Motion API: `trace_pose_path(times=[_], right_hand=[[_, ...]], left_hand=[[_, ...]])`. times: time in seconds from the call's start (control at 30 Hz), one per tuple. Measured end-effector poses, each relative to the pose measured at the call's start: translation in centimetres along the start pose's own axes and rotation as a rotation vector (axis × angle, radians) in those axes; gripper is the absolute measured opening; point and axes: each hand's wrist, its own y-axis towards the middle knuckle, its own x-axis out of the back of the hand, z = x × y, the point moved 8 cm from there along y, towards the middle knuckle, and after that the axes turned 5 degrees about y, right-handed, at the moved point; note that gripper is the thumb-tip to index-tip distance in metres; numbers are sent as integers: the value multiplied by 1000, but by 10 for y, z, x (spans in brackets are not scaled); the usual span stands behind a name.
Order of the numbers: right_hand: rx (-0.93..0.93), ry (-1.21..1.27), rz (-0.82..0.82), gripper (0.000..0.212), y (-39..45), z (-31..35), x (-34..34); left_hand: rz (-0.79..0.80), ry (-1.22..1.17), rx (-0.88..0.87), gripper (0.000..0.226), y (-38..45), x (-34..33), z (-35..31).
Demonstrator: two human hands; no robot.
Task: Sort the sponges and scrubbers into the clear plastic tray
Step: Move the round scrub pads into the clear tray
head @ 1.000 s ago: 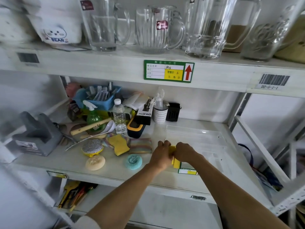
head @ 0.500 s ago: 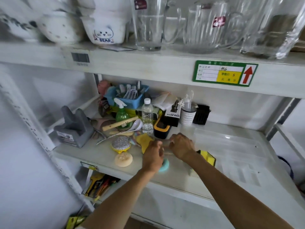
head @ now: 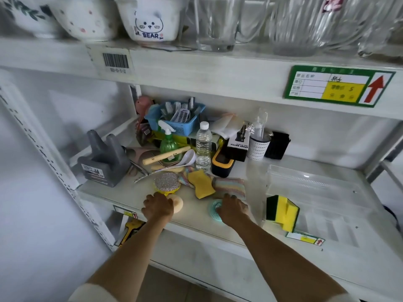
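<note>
- Yellow-green sponge (head: 283, 211) released, now standing at near-left corner of tray (head: 327, 192).
- Left hand (head: 158, 207) moved onto round beige sponge (head: 177, 203), left of tray; grip unclear.
- Right hand (head: 232, 209) covering teal scrubber (head: 214, 207); grip unclear.

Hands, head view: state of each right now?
Left hand: fingers curled over the round beige sponge, grip unconfirmed.
Right hand: covering the teal scrubber, grip unconfirmed.
</note>
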Motion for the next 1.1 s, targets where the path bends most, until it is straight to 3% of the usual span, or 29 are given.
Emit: trace_pose_path(times=[0.17, 0.33, 0.47, 0.7, 0.83, 1.0, 1.1], right_hand=[[55, -12, 14, 48, 6, 7, -4], [74, 65, 39, 63, 7, 4, 4], [144, 187, -33, 56, 5, 4, 22], [182, 524, -382, 36, -8, -15, 89], [160, 625, -630, 33, -23, -60, 133], [46, 626, -870, 31, -44, -144, 166], [-102, 575, -890, 28, -53, -199, 167]], left_hand=[[41, 75, 12, 55, 2, -6, -4], [93, -67, 16, 72, 1, -8, -10], [102, -165, -64, 73, -7, -4, -37], [-83, -656, -321, 51, -53, 28, -127], [-84, -787, -472, 51, -84, 42, -184], [-48, -693, -686, 45, -129, 39, -257], [-70, -555, -798, 37, -160, 31, -302]])
